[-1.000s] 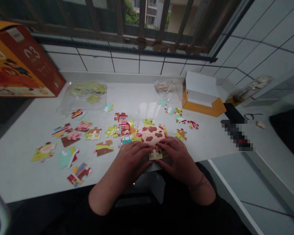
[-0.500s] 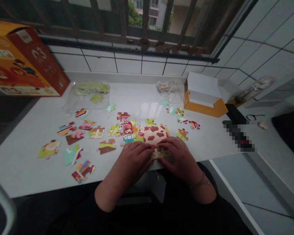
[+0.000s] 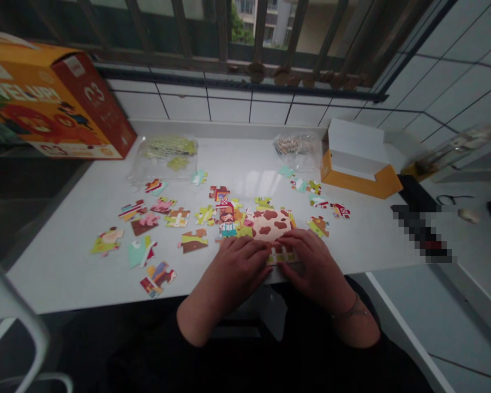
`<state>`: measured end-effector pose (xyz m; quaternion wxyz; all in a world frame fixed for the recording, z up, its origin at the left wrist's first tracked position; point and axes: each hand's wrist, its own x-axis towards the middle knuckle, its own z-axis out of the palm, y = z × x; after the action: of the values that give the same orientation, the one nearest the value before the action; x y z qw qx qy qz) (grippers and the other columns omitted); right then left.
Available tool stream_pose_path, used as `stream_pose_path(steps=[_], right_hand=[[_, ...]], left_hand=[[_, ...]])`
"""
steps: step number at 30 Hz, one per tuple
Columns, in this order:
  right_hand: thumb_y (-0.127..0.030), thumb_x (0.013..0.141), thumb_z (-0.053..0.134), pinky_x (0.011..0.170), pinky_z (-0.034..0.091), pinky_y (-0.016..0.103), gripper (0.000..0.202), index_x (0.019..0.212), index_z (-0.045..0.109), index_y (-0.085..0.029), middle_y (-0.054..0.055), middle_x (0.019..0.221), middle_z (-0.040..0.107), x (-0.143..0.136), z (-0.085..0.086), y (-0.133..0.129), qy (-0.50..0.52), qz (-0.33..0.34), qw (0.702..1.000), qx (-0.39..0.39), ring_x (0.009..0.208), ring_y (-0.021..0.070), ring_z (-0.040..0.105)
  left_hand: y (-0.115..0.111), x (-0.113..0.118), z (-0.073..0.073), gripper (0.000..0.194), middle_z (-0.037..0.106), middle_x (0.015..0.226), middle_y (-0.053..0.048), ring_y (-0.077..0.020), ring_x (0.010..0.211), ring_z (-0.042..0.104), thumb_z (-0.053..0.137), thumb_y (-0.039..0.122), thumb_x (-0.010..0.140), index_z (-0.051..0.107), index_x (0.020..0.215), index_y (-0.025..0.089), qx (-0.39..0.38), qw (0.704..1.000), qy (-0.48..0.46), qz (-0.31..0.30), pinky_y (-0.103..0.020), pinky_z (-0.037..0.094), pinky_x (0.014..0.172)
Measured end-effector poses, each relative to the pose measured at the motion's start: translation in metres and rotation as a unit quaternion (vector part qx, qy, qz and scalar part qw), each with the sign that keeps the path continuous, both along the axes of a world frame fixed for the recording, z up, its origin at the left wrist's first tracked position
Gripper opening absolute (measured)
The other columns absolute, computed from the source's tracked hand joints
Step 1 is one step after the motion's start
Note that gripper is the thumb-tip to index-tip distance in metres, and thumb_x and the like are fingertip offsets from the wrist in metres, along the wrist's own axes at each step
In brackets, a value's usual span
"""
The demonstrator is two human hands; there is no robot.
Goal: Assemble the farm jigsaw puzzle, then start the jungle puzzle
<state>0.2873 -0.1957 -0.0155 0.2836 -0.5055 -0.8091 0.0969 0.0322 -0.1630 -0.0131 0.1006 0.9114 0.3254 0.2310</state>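
Your left hand [image 3: 238, 267] and right hand [image 3: 311, 261] pinch a fence-printed puzzle section [image 3: 279, 255] on the white countertop [image 3: 65, 267] by a barred window [image 3: 258, 35], clear bag [image 3: 141, 166] holding green pieces [image 3: 168, 146], orange carton [image 3: 346, 182] open

Rides on the wearer's head as the single view. Faces forward and well down over white table [image 3: 237, 155]. Sits close: puts left hand [image 3: 239, 262] at 6 o'clock and right hand [image 3: 311, 261] at 4, both near centre. Reaches wide: takes in barred window [image 3: 163, 38] at 11 to 1, orange box [image 3: 61, 103] at 10, tiled wall [image 3: 445, 71] at 2, dark clothing [image 3: 278, 371] at 6.
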Motion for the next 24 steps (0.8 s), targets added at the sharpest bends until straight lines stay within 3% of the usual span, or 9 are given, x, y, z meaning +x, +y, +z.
stream_pose_path(steps=[7,11,14,18,24], right_hand=[[-0.03,0.102,0.072,0.109,0.054,0.06,0.036,0.137,0.071,-0.03,0.013,0.137,0.069,0.001,-0.001,0.001,-0.017,0.012,1.0,-0.004,0.129,0.0346,0.064],[-0.029,0.1,0.073,0.106,0.055,0.059,0.035,0.136,0.071,-0.03,0.012,0.136,0.07,0.001,0.0,0.002,-0.018,0.008,1.0,-0.008,0.126,0.0348,0.065],[-0.029,0.1,0.073,0.106,0.055,0.059,0.033,0.133,0.072,-0.031,0.012,0.136,0.071,0.001,0.0,0.002,-0.012,0.005,1.0,-0.011,0.126,0.0349,0.066],[-0.03,0.101,0.072,0.105,0.056,0.059,0.032,0.132,0.072,-0.031,0.011,0.137,0.07,0.001,-0.001,0.002,-0.013,0.006,1.0,-0.012,0.125,0.0346,0.066],[-0.033,0.102,0.071,0.105,0.055,0.058,0.028,0.13,0.073,-0.03,0.011,0.135,0.071,0.001,-0.004,0.001,-0.013,0.0,1.0,-0.004,0.124,0.0346,0.066]], left_hand=[[-0.004,0.002,0.003,0.021,0.079,0.132,-0.009,-0.0293,0.119,0.071,0.067,0.027,0.109,0.072,0.128,0.023,-0.01,1.0,0.006,0.001,-0.05,0.056,0.101],[0.0,-0.012,0.014,0.036,0.076,0.139,-0.01,-0.0306,0.127,0.069,0.068,0.025,0.106,0.067,0.142,0.024,-0.038,0.999,-0.002,0.009,-0.053,0.057,0.108],[0.008,-0.043,0.033,0.041,0.072,0.145,-0.014,-0.0349,0.132,0.067,0.07,0.026,0.103,0.066,0.143,0.023,-0.046,0.995,0.022,0.084,-0.057,0.058,0.11],[0.02,-0.098,0.052,0.038,0.075,0.135,-0.017,-0.0394,0.125,0.07,0.072,0.029,0.099,0.07,0.135,0.019,-0.03,0.976,0.096,0.195,-0.06,0.058,0.108],[0.027,-0.153,0.047,0.043,0.077,0.134,-0.02,-0.0428,0.125,0.071,0.073,0.045,0.095,0.074,0.129,0.018,-0.075,0.943,0.186,0.267,-0.059,0.058,0.109]])
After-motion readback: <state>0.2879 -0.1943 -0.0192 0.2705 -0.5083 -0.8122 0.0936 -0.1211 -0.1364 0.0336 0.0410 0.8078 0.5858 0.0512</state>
